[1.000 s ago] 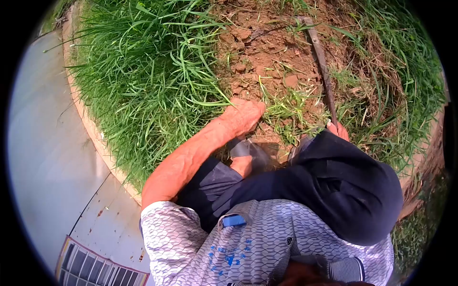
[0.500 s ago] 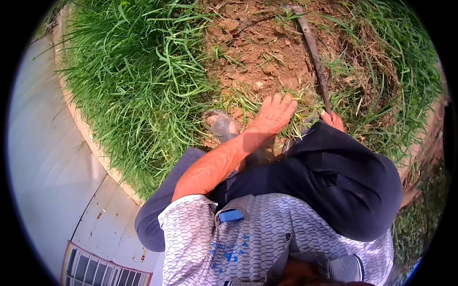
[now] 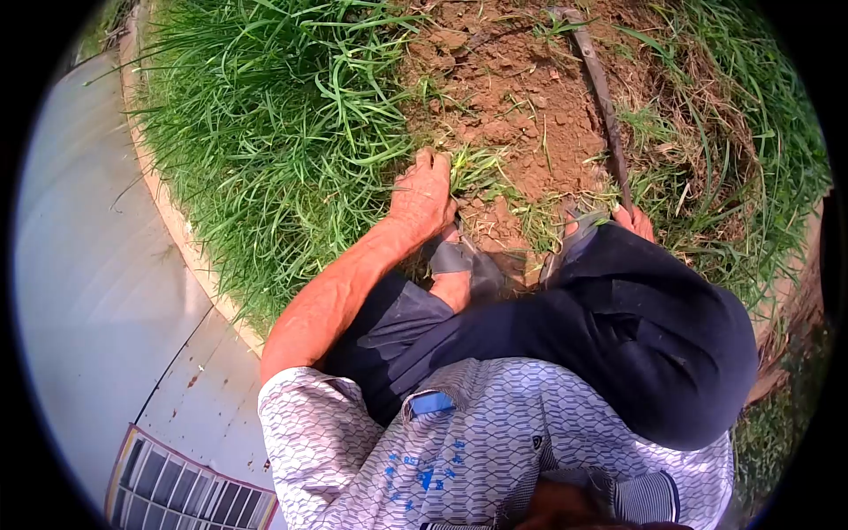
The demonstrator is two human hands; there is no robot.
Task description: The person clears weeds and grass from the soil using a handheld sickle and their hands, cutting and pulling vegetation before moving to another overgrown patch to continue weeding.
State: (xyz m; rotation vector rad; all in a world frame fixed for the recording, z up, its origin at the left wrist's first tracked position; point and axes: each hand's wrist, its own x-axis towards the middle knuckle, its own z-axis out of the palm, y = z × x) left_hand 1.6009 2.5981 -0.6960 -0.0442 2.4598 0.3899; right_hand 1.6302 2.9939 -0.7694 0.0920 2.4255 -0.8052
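Note:
My left hand (image 3: 422, 190) is at the edge of the tall green grass (image 3: 291, 150), just beyond my left foot, its fingers curled together; what they hold, if anything, is hidden. Loose pulled blades (image 3: 481, 170) lie on the reddish soil right beside it. Near my right knee, my right hand (image 3: 638, 223) is closed around the lower end of a long, dark tool handle (image 3: 609, 119). The handle runs forward over the soil to a thin head at the top of the view.
Both sandalled feet (image 3: 452, 256) are on the bare soil (image 3: 521, 106) between the grass and a strip of dry, matted weeds (image 3: 698, 132). A pale curb (image 3: 163, 212) borders the grass at left, with grey paving (image 3: 97, 230) beyond it.
My left hand first swept right across the loose blades, then came back left to the grass edge, fingers now curled. Loose blades have shifted left. My right hand stays on the handle.

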